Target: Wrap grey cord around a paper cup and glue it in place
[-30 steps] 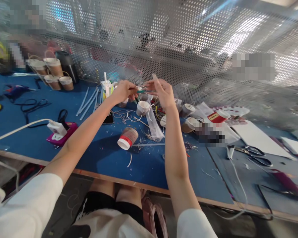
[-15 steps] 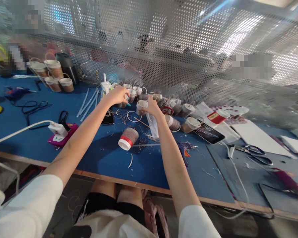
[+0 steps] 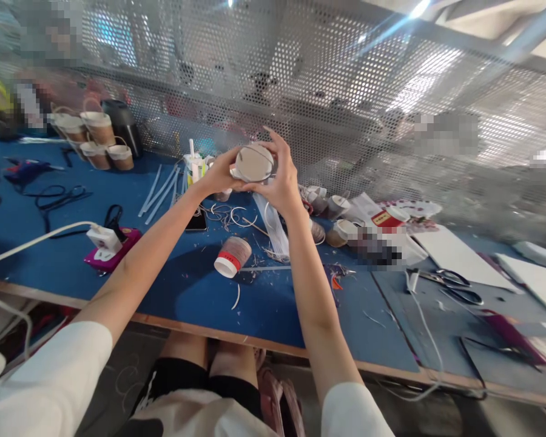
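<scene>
Raised above the back of the table, a small cup-shaped basket [image 3: 255, 164] shows its round pale end towards me, with a thin cord-like handle lying across it. My left hand [image 3: 222, 173] grips its left side, fingers curled at the rim. On the opposite side my right hand [image 3: 281, 176] holds it, thumb below and fingers above, one finger raised. Nearer to me a paper cup wound with cord [image 3: 233, 257], with a red band and white rim, lies on its side on the blue table [image 3: 177, 285].
Several small lined baskets [image 3: 99, 130] stand at the left beside a dark flask [image 3: 122, 121]. Glue sticks [image 3: 161, 194], a purple power strip [image 3: 113, 250], a glue gun [image 3: 334, 276] and scissors [image 3: 455, 285] lie about. A perforated metal screen [image 3: 327, 103] rises behind.
My right hand has lifted the small basket up from the row at the back and turned it towards me. My left hand has moved right and taken hold of it too.
</scene>
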Demonstrator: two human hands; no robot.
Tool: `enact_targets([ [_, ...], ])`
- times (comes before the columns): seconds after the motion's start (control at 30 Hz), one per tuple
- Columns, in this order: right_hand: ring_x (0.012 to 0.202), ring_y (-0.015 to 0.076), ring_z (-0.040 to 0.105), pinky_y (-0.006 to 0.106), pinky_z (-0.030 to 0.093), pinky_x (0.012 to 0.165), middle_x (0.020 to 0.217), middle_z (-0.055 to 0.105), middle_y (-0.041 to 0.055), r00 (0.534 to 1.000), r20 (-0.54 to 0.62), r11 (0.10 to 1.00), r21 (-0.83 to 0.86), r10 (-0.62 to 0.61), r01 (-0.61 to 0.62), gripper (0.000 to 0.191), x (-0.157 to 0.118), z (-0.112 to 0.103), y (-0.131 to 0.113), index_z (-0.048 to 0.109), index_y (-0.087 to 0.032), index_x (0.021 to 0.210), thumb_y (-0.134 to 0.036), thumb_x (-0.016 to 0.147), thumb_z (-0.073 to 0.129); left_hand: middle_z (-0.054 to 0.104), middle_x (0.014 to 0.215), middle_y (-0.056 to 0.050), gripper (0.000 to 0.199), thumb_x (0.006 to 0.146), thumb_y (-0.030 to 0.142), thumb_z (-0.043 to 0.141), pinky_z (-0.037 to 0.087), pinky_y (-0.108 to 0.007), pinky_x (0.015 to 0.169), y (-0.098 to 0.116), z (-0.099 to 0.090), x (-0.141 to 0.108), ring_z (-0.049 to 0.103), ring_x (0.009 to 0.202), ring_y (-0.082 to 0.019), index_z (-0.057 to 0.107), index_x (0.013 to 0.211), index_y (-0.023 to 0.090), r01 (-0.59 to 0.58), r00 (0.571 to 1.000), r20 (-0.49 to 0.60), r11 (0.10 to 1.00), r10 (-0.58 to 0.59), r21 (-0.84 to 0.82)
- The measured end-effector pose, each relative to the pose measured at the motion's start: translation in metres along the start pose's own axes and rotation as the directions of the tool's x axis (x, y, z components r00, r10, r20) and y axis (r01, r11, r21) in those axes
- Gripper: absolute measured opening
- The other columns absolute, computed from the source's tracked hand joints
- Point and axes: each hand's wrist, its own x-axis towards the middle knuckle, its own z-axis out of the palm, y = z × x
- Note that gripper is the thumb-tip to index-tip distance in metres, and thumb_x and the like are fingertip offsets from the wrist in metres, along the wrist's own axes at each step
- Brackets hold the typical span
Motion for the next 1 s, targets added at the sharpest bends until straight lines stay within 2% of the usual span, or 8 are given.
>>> enact_targets([
  [0.2, 0.139, 0.0345, 0.040, 0.052, 0.037, 0.113, 0.155, 0.035, 0.0132, 0.993, 0.067, 0.993, 0.061, 0.100, -0.104, 0.097, -0.013, -0.037, -0.015, 0.031, -0.024, 0.148, -0.063, 0.070, 0.073, 0.056, 0.137, -0.017, 0.082, 0.067, 0.035, 0.078, 0.045, -0.036, 0.107, 0.018, -0.010, 0.000, 0.050, 0.134, -0.028, 0.040, 0.135, 0.012, 0.109, 0.987, 0.143, 0.952, -0.070, -0.285],
  [0.3, 0.136, 0.0366, 0.042, 0.055, 0.037, 0.111, 0.150, 0.041, 0.0163, 0.957, 0.164, 0.970, 0.008, 0.238, -0.243, 0.098, -0.034, -0.039, -0.019, 0.037, -0.020, 0.145, -0.068, 0.067, 0.072, 0.056, 0.136, -0.013, 0.072, 0.076, 0.034, 0.072, 0.048, -0.034, 0.102, 0.027, -0.013, 0.001, 0.052, 0.131, -0.025, 0.039, 0.136, 0.013, 0.214, 0.970, 0.167, 0.944, -0.176, -0.250],
  [0.43, 0.134, 0.0429, 0.044, 0.056, 0.040, 0.108, 0.148, 0.042, 0.0255, 0.794, 0.479, 0.926, -0.137, 0.373, -0.352, 0.116, -0.072, -0.010, -0.042, 0.035, -0.011, 0.147, -0.067, 0.055, 0.079, 0.059, 0.134, -0.007, 0.061, 0.080, 0.019, 0.068, 0.050, -0.032, 0.099, 0.033, -0.015, 0.001, 0.055, 0.124, -0.020, 0.039, 0.134, 0.016, 0.321, 0.944, 0.148, 0.927, -0.295, -0.197],
  [0.57, 0.110, 0.0460, 0.062, 0.058, 0.051, 0.089, 0.120, 0.064, 0.0275, 0.682, 0.572, 0.887, -0.226, 0.455, -0.403, 0.112, -0.103, 0.019, -0.062, 0.035, -0.005, 0.145, -0.058, 0.058, 0.081, 0.062, 0.127, -0.006, 0.050, 0.086, 0.009, 0.053, 0.055, -0.031, 0.090, 0.038, -0.018, 0.000, 0.061, 0.115, -0.018, 0.037, 0.133, 0.017, 0.417, 0.907, 0.186, 0.869, -0.378, -0.266],
  [0.63, 0.103, 0.0452, 0.065, 0.056, 0.052, 0.083, 0.114, 0.066, 0.0270, 0.699, 0.520, 0.869, -0.239, 0.491, -0.433, 0.105, -0.107, 0.025, -0.062, 0.033, -0.002, 0.145, -0.053, 0.064, 0.078, 0.065, 0.120, -0.004, 0.045, 0.089, 0.004, 0.038, 0.055, -0.031, 0.087, 0.045, -0.023, -0.001, 0.065, 0.109, -0.017, 0.040, 0.132, 0.015, 0.450, 0.891, 0.213, 0.841, -0.401, -0.301],
  [0.7, 0.105, 0.0444, 0.064, 0.054, 0.052, 0.084, 0.115, 0.066, 0.0274, 0.755, 0.413, 0.861, -0.241, 0.509, -0.448, 0.103, -0.101, 0.030, -0.052, 0.032, -0.001, 0.145, -0.051, 0.066, 0.076, 0.067, 0.109, -0.003, 0.050, 0.085, -0.002, 0.028, 0.054, -0.031, 0.085, 0.056, -0.032, -0.003, 0.067, 0.103, -0.017, 0.043, 0.130, 0.013, 0.467, 0.883, 0.215, 0.824, -0.417, -0.321],
  [0.87, 0.118, 0.0371, 0.059, 0.048, 0.048, 0.097, 0.124, 0.061, 0.0261, 0.829, 0.073, 0.827, -0.158, 0.554, -0.539, 0.086, -0.067, 0.062, 0.003, 0.036, -0.003, 0.139, -0.043, 0.071, 0.072, 0.067, 0.103, -0.002, 0.058, 0.074, -0.004, 0.033, 0.054, -0.029, 0.081, 0.086, -0.058, -0.012, 0.065, 0.098, -0.017, 0.051, 0.126, 0.014, 0.389, 0.916, 0.249, 0.848, -0.315, -0.360],
  [1.0, 0.117, 0.0361, 0.059, 0.052, 0.047, 0.098, 0.121, 0.061, 0.0266, 0.826, 0.061, 0.827, -0.104, 0.560, -0.553, 0.078, -0.053, 0.085, 0.041, 0.040, -0.005, 0.133, -0.037, 0.070, 0.073, 0.064, 0.092, -0.002, 0.056, 0.061, -0.001, 0.042, 0.052, -0.029, 0.078, 0.094, -0.062, -0.023, 0.063, 0.095, -0.019, 0.060, 0.112, 0.014, 0.363, 0.915, 0.294, 0.880, -0.275, -0.308],
])
